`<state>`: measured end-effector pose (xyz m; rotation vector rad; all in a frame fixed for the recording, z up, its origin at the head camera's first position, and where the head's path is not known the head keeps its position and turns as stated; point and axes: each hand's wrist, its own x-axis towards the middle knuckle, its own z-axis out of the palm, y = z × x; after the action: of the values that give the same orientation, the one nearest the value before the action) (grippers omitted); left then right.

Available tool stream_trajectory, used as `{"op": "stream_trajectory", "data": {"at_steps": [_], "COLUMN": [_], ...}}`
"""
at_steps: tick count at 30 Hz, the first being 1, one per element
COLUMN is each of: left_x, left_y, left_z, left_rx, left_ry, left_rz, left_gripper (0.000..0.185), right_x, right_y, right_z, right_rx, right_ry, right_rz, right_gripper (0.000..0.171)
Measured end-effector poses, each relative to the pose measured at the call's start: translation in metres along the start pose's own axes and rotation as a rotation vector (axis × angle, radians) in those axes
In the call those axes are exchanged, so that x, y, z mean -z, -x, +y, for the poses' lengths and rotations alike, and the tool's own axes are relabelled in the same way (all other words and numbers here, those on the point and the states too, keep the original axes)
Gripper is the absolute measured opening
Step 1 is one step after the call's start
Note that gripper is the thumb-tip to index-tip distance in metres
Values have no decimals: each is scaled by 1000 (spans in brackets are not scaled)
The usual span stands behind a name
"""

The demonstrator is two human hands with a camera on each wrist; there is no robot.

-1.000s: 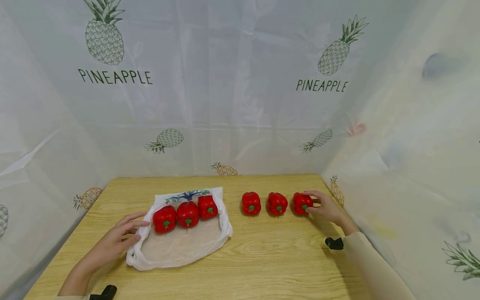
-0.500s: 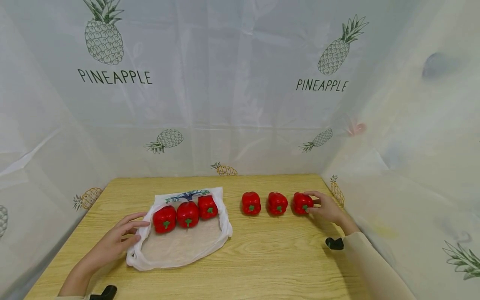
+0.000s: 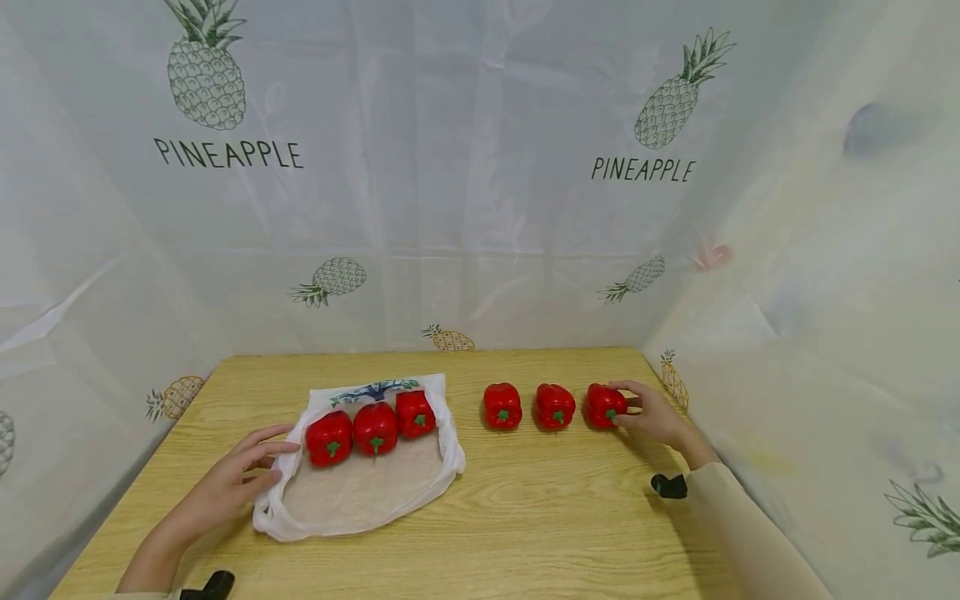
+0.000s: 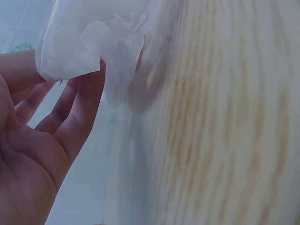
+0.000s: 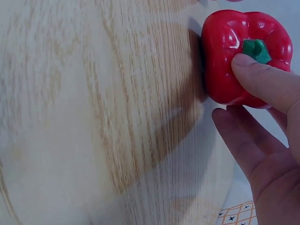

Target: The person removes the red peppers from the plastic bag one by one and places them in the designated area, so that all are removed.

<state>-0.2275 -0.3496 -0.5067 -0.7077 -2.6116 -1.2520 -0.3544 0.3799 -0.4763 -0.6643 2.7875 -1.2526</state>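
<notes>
At the left edge of a white plastic bag (image 3: 360,508), my left hand (image 3: 232,479) holds the folded rim with bent fingers. The left wrist view shows the bag's crumpled plastic (image 4: 89,42) covering the fingertips. Three red bell peppers with green stems lie in a row inside the bag's mouth; one is the middle pepper (image 3: 375,429). My right hand (image 3: 654,417) grips the rightmost bell pepper (image 3: 602,407) of three on the table. In the right wrist view its thumb (image 5: 262,77) presses beside the green stem (image 5: 256,50), and the other fingers reach behind and under the pepper.
Two more bell peppers, a left one (image 3: 502,407) and a middle one (image 3: 554,407), stand between the bag and my right hand. The wooden table (image 3: 525,517) is enclosed by a pale curtain (image 3: 450,167) printed with pineapples, close behind its back edge and along both sides.
</notes>
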Motion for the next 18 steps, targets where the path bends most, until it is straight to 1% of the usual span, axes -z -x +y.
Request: {"op": "stream_trajectory", "data": {"at_steps": [5,10,13,15,18], "left_x": [0,-1,-1,-1,-1], "left_y": [0,1,1,1,1], "left_z": [2,4,4,4,2], "left_rx": [16,-3,-10,2,18], "left_ry": [11,9,4,7,5], "left_rz": [3,16,13,12,3], "left_gripper": [36,37,36,36,35], "right_x": [0,2,4,5,8], "right_y": [1,3,5,6,9], "right_z": [2,3,2,0,-4], "right_rx": [12,18,27,35,60], "right_ry": [-4,-7,-7,-10,22], "right_rz": [-4,4,10,15,23], "right_gripper": [62,64,64,63,60]}}
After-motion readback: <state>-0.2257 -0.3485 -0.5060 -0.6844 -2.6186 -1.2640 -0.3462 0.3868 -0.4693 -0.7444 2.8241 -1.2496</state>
